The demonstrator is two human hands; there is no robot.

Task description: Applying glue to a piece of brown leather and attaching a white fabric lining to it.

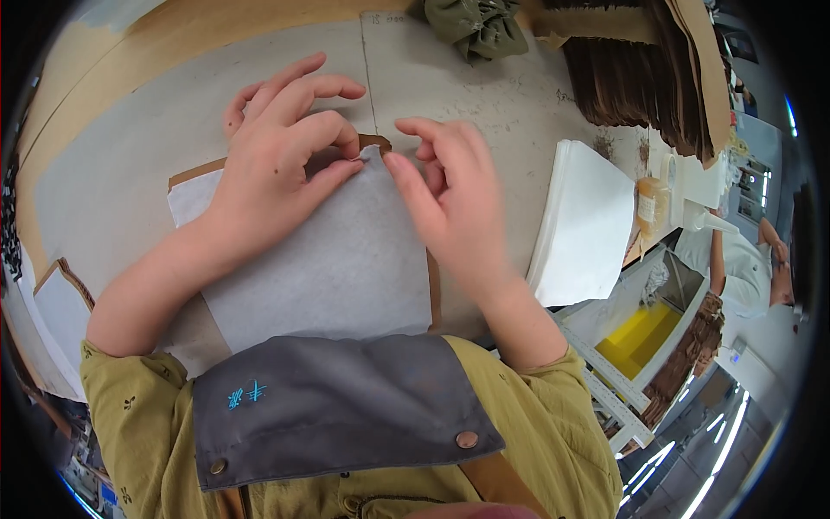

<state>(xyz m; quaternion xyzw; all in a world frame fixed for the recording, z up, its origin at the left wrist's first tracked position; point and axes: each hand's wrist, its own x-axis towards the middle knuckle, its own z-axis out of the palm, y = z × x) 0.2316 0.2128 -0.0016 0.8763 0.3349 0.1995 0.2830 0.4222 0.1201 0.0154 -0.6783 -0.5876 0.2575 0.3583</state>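
Note:
In front of me lies a white sheet of thin paper (324, 259) on top of a brown sheet (435, 290), whose borders show along the far and right sides. My left hand (281, 143) reaches over the paper. Its thumb and index finger pinch the paper's far edge, while the other fingers stretch outward. Close by on the right, my right hand (458, 186) has its thumb tip at the far right corner, where the paper looks wrinkled. Its thumb and index finger stand apart, and its remaining fingers are curled.
A white paper stack (584, 221) lies to the right. Beyond it are a thick brown sheet stack (644, 78), a crumpled olive bundle (475, 26) and an amber bottle (650, 208). A bin with a yellow bottom (640, 337) stands lower right. Another person (735, 268) is at the far right.

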